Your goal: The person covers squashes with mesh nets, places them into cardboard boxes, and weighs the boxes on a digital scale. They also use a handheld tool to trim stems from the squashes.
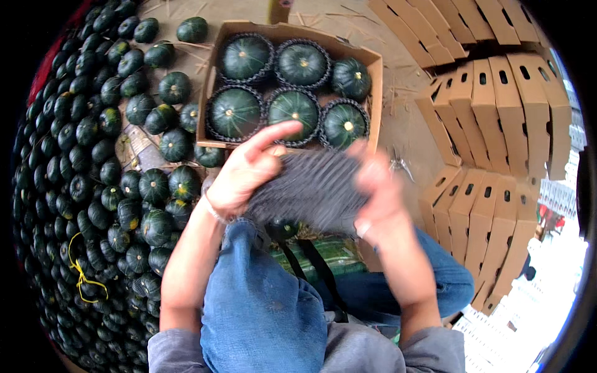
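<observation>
Between my two hands stretches a black foam net sleeve point(308, 189), smeared by motion. My left hand point(245, 171) grips its left end, with the index finger pointing out over the box. On the other end is my right hand point(382, 193), blurred, its fingers closed on the net. Just beyond them stands an open cardboard box point(373, 65) holding several dark green squashes point(233, 113). Most of these sit in black net sleeves; the far right squash point(351, 79) shows no net. Below the held net, a dark green squash point(283, 229) is partly hidden by it.
A large heap of loose green squashes point(93, 180) fills the left side, with a yellow string point(79, 273) lying on it. Rows of folded cardboard boxes point(497, 112) stand at the right. Near the box's right side lies a small metal tool point(403, 166) on the floor.
</observation>
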The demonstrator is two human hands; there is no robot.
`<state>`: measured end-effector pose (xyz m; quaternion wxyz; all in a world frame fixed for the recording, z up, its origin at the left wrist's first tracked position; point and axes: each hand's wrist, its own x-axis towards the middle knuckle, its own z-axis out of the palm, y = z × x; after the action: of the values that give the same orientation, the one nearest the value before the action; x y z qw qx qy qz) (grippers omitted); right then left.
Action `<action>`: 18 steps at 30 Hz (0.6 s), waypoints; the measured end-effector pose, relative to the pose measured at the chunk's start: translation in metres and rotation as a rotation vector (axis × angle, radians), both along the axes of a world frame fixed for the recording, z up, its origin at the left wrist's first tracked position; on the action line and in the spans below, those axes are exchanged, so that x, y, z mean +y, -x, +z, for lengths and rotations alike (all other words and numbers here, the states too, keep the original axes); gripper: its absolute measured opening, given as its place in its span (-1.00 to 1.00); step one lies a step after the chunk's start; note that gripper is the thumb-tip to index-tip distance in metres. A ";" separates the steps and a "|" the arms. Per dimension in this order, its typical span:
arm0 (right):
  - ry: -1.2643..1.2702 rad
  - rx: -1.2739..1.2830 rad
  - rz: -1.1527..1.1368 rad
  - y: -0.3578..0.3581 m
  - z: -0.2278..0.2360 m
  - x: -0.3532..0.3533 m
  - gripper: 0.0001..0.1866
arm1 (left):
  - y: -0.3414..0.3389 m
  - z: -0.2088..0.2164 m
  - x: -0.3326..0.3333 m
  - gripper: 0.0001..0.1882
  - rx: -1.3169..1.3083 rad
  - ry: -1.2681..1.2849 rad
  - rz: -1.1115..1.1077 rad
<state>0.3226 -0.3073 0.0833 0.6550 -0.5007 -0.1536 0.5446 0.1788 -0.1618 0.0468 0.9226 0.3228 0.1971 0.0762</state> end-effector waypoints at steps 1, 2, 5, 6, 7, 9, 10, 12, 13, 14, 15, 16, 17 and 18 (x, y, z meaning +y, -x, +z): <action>0.002 0.269 -0.233 -0.032 0.001 0.005 -0.69 | -0.011 -0.021 0.005 -0.40 -0.001 -0.314 -0.132; 0.064 0.133 -0.238 -0.054 -0.004 0.017 -0.74 | -0.029 -0.030 0.010 -0.54 0.098 -0.473 -0.183; 0.403 -0.968 -0.017 -0.149 -0.028 0.055 -0.78 | -0.125 -0.064 0.008 -0.76 0.209 -0.570 -0.043; 0.557 -1.097 0.072 -0.186 -0.047 0.063 -0.75 | -0.159 -0.063 -0.002 -0.76 0.286 -0.362 -0.060; 0.708 -1.231 0.161 -0.214 -0.063 0.066 -0.73 | -0.190 -0.059 -0.008 -0.76 0.352 -0.160 -0.074; 0.610 -1.138 0.334 -0.215 -0.078 0.096 -0.68 | -0.216 -0.118 0.001 -0.76 0.493 -0.487 0.180; 0.636 -1.357 0.404 -0.228 -0.076 0.085 -0.62 | -0.218 -0.120 -0.010 -0.79 0.481 -0.363 0.236; 0.537 -1.504 0.282 -0.173 -0.034 0.071 -0.69 | -0.153 -0.100 -0.004 -0.82 0.243 -0.022 0.289; 0.535 -1.508 0.208 -0.140 -0.004 0.060 -0.71 | -0.128 -0.065 -0.001 -0.87 0.234 0.052 0.272; 0.575 -1.447 0.247 -0.100 0.012 0.054 -0.73 | -0.096 -0.055 0.009 -0.90 0.114 0.108 0.324; 0.472 -1.443 0.273 -0.062 0.014 0.047 -0.76 | -0.073 -0.049 0.019 -0.91 -0.066 0.257 0.388; 0.430 -1.464 0.263 -0.042 0.011 0.039 -0.77 | -0.063 -0.038 0.020 -0.91 -0.107 0.313 0.347; 0.378 -1.504 0.237 -0.032 0.012 0.037 -0.79 | -0.057 -0.028 0.024 -0.90 -0.168 0.357 0.303; 0.355 -1.353 0.195 -0.029 0.013 0.046 -0.78 | -0.044 -0.037 0.030 -0.88 -0.164 0.385 0.283</action>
<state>0.3517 -0.2616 0.0968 0.2727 -0.8126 -0.4799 0.1869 0.2230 -0.1320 0.0100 0.9601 0.1032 0.1758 0.1913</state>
